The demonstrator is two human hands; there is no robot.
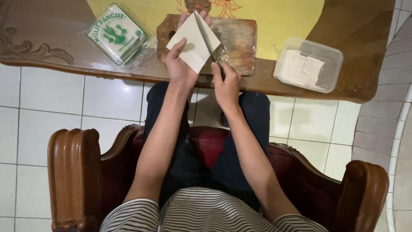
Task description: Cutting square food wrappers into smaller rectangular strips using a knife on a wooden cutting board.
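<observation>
Left hand (180, 64) lifts a stack of pale square wrappers (193, 41) above the wooden cutting board (238, 41) while the right hand (226, 83) grips a knife (210, 47), apparently slicing midway. Cut pieces already fill the plastic container (330, 53); an opened wrapper packet (116, 33) lies nearby.

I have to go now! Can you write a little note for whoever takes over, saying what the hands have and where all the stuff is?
Left hand: holds a stack of pale square wrappers above the wooden cutting board.
Right hand: grips a knife, its blade lying corner to corner across the stack.
Done: cut pieces already sit in the clear plastic tub, right of the board.
Left: the cut across this stack is not finished. The green-and-white wrapper packet lies left of the board; I cannot tell what remains inside.
</observation>
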